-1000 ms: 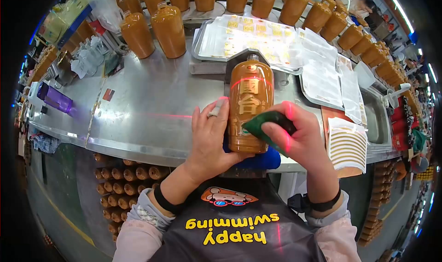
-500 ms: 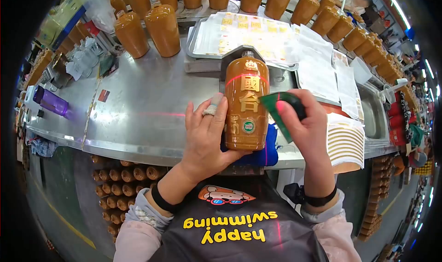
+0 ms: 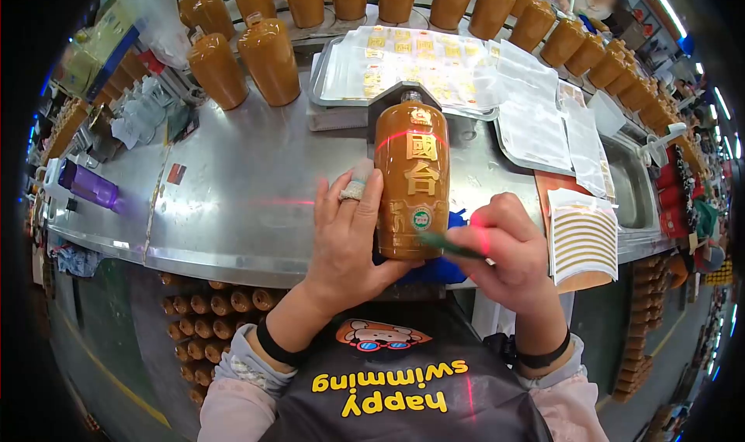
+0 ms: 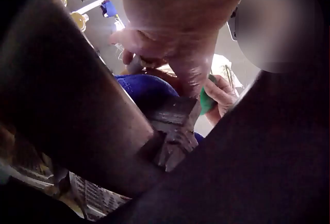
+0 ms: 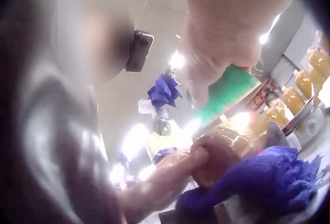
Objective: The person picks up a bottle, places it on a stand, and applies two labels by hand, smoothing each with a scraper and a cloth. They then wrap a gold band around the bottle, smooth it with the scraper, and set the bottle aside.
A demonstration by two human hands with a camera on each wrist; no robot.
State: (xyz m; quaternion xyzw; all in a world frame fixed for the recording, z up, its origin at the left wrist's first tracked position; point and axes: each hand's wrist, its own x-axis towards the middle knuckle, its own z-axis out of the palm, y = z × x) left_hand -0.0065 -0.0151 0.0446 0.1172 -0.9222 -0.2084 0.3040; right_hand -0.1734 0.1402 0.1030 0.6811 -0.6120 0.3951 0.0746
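Note:
A brown glazed bottle (image 3: pixel 411 178) with gold characters and a small round green-and-white label (image 3: pixel 421 218) lies on a dark holder, its neck pointing away. My left hand (image 3: pixel 347 232) holds it along its left side, fingers straight and thumb at its base. In my right hand (image 3: pixel 512 252) is a green scraper (image 3: pixel 450 246), pinched between thumb and fingers, its edge at the bottle just below the round label. The right wrist view shows the green scraper (image 5: pixel 229 94) above the bottle, with a blue cloth (image 5: pixel 258 180) beneath.
Behind the bottle, a tray (image 3: pixel 330 77) bears sheets of gold stickers. Sheets of curved gold strips (image 3: pixel 583 236) lie at the right, near a sink (image 3: pixel 632 190). Brown bottles (image 3: pixel 269 62) line the back. A purple bottle (image 3: pixel 91 184) lies at the far left.
My right hand first drew the scraper off the bottle's lower part to the right, uncovering the round label, then brought it back lower, below that label. My left hand stays at the bottle's side.

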